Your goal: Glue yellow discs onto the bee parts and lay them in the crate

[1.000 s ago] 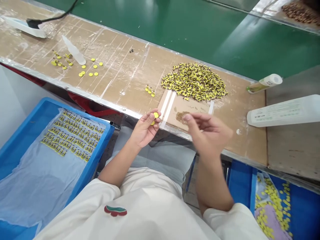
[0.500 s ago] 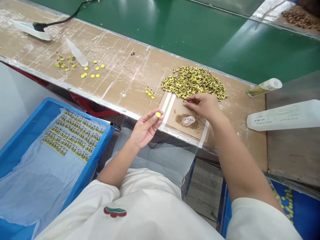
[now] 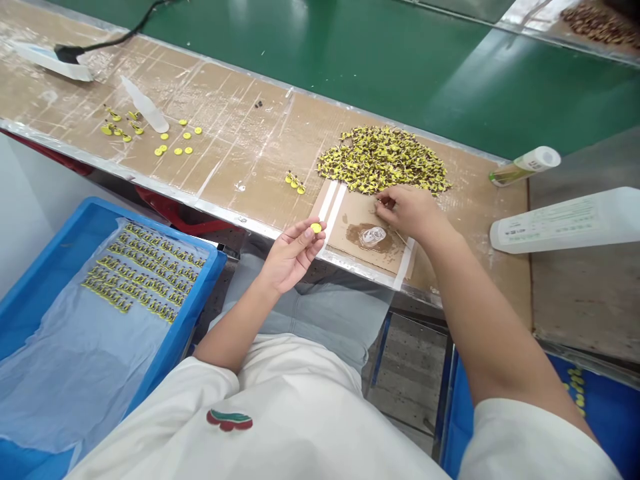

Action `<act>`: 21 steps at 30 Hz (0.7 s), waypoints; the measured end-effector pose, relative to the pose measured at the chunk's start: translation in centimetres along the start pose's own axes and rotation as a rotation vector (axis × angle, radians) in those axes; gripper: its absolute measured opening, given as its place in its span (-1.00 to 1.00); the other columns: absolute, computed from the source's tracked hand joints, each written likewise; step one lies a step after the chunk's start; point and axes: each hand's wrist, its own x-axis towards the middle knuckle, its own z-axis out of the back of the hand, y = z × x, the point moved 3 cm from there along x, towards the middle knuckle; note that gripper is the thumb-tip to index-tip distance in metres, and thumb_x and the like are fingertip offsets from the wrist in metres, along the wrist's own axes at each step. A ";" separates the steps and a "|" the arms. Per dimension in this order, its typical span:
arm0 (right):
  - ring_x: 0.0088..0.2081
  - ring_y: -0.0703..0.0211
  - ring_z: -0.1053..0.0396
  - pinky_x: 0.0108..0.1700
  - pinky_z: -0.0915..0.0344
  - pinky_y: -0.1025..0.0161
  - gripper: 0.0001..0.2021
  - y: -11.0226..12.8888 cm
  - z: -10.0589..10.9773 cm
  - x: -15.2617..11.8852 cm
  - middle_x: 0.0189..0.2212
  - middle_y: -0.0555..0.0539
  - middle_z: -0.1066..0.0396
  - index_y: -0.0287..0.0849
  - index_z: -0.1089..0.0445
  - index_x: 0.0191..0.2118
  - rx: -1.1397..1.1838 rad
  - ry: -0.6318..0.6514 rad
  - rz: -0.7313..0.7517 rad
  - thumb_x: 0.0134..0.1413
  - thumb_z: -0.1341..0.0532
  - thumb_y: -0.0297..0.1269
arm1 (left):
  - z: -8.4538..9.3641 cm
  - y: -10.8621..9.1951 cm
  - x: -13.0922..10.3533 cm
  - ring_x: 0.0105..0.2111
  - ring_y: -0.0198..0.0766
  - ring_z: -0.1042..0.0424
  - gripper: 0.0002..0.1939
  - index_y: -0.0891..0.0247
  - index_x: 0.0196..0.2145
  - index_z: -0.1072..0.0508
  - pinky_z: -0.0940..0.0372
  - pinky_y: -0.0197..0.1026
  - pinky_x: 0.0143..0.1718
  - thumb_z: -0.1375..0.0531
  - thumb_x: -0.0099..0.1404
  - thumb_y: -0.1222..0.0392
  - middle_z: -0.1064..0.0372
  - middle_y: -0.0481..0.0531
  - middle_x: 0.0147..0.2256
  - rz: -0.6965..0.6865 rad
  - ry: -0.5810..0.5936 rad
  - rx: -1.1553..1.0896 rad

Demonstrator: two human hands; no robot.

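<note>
Between the thumb and fingertips of my left hand (image 3: pixel 295 255) is a small round yellow disc (image 3: pixel 316 227), held just off the table's front edge. My right hand (image 3: pixel 407 212) is pinched at the near side of a heap of small yellow and dark brown pieces (image 3: pixel 385 160); what its fingertips hold is too small to make out. Below that hand, a clear little dish (image 3: pixel 373 236) sits in a wet brown patch on a cardboard sheet (image 3: pixel 353 207). A few yellow discs with dark figures on top (image 3: pixel 295 183) stand left of the heap.
A blue tray (image 3: pixel 216 267) at the left holds rows of yellow-based figures (image 3: pixel 145 267) on a white sheet. Loose yellow discs (image 3: pixel 179 151) lie beside a white squeeze bottle (image 3: pixel 145 105). Two bottles, one large (image 3: pixel 565 220) and one small (image 3: pixel 525 167), stand at the right.
My right hand has shifted slightly right along the heap's near edge, its fingertips still together. My left hand keeps the yellow disc in nearly the same place. The view has shifted a little.
</note>
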 end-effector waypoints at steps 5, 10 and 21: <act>-0.47 0.21 -0.40 -0.41 -0.34 0.25 -0.79 -0.4 1.1 -1.3 -0.43 -0.03 -0.52 -0.10 -0.54 -0.29 0.340 -0.185 -0.273 -0.02 -0.31 -0.11 | -0.3 0.2 0.2 -0.26 -0.47 -0.52 -0.81 0.30 -0.19 -0.55 -0.37 -0.54 -0.28 -0.23 0.22 0.40 -0.52 0.03 -0.18 -0.001 0.049 -0.013; -0.36 0.09 -0.50 -0.37 -0.44 0.19 -0.68 -0.8 -0.1 -4.1 -0.35 -0.07 -0.55 -0.12 -0.55 -0.22 0.544 -0.408 -0.453 -0.10 -0.38 -0.06 | -0.3 0.4 0.6 -0.30 -0.50 -0.52 -0.81 0.28 -0.21 -0.55 -0.38 -0.53 -0.25 -0.20 0.25 0.42 -0.53 0.01 -0.19 0.000 0.035 -0.026; -0.25 0.05 -0.52 -0.16 -0.48 0.05 -0.72 1.6 -0.7 -7.1 -0.27 -0.07 -0.55 -0.07 -0.54 -0.20 0.637 -0.682 -0.496 -0.02 -0.35 -0.06 | -0.6 1.1 0.6 -0.28 -0.49 -0.52 -0.78 0.31 -0.19 -0.54 -0.37 -0.49 -0.16 -0.22 0.21 0.45 -0.52 0.02 -0.18 0.002 0.008 0.012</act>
